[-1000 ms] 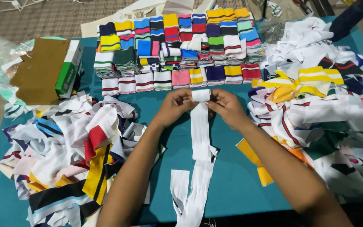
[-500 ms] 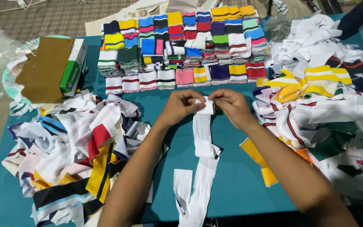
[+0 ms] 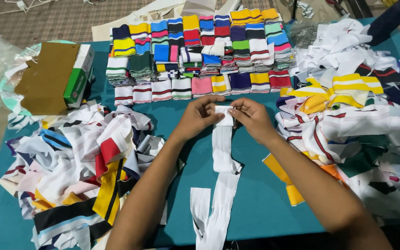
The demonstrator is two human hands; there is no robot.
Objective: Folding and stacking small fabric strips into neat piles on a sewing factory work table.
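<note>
Scanning left to right from the white strip (image 3: 222,153) at table (image 3: 172,120) centre: far left of strip, brown cardboard (image 3: 47,76) and green-white box (image 3: 78,76); below those, loose heap of mixed fabric strips (image 3: 75,162). Behind strip, neat rows of folded striped pieces (image 3: 195,55). Left hand (image 3: 199,115) pinched on strip's top end, grip closed on cloth. Right hand (image 3: 251,118) pinched on same top end from the other side, grip closed too, fingertips nearly meeting. Strip trails down toward the viewer, lying limp on teal table. Judged light, soft, floppy knit, not fragile; best held at the end edge with both thumbs. Right of strip, yellow piece (image 3: 283,178), then another big heap (image 3: 366,115).
</note>
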